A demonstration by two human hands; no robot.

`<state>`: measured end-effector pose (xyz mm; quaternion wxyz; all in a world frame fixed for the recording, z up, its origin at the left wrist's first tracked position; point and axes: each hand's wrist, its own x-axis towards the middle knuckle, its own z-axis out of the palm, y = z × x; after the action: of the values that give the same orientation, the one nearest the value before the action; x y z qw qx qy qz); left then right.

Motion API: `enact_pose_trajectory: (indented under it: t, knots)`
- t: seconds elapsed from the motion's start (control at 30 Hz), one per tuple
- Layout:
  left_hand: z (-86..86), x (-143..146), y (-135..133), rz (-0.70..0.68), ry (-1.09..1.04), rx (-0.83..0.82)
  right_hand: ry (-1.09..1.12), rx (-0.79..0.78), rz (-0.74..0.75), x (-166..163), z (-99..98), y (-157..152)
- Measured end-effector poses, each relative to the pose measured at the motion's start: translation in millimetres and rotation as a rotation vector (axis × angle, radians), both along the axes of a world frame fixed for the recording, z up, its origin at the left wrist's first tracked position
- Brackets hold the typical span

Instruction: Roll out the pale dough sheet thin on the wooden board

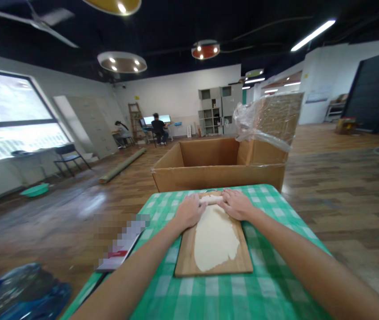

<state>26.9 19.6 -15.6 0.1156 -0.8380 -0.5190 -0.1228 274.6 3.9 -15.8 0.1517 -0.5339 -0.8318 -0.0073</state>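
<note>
A thin, pale sheet of dough (216,238) with a ragged edge lies on a wooden board (185,262). Across its far end rests a short, light-coloured rolling pin (211,200). My left hand (189,210) grips the pin's left end, the thumb on the near side. On the right end, my right hand (237,204) has its fingers curled over the pin. A little dough shows beyond the pin. Both ends of the pin are covered by my hands.
The board lies on a table with a green-and-white checked cloth (276,266). Past the far edge stands a large open cardboard box (219,178) with plastic wrap (252,122). A partly blurred flat item (119,253) lies at the left edge; wrapped bottles (22,293) are lower left. Two people sit far back.
</note>
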Motion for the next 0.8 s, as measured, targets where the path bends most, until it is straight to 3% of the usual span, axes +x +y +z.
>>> enact_pose_trajectory:
  t: [0.2,0.43,0.57,0.67,0.8]
  knots:
    - [12.1,1,-70,-0.025,-0.004,-0.01,-0.006,0.026,0.045,6,17.2,-51]
    - [19.5,5,-96,-0.026,-0.01,0.004,-0.022,0.064,0.094,10,11.6,-79]
    - [11.3,9,-77,-0.027,-0.015,0.051,-0.02,0.039,0.105,8,7.5,-66]
    - [4.0,11,-45,-0.021,-0.025,0.07,-0.037,-0.01,0.087,5,6.7,-40]
    - [0.5,13,7,-0.049,0.017,-0.03,-0.1,-0.067,0.054,3,1.1,12]
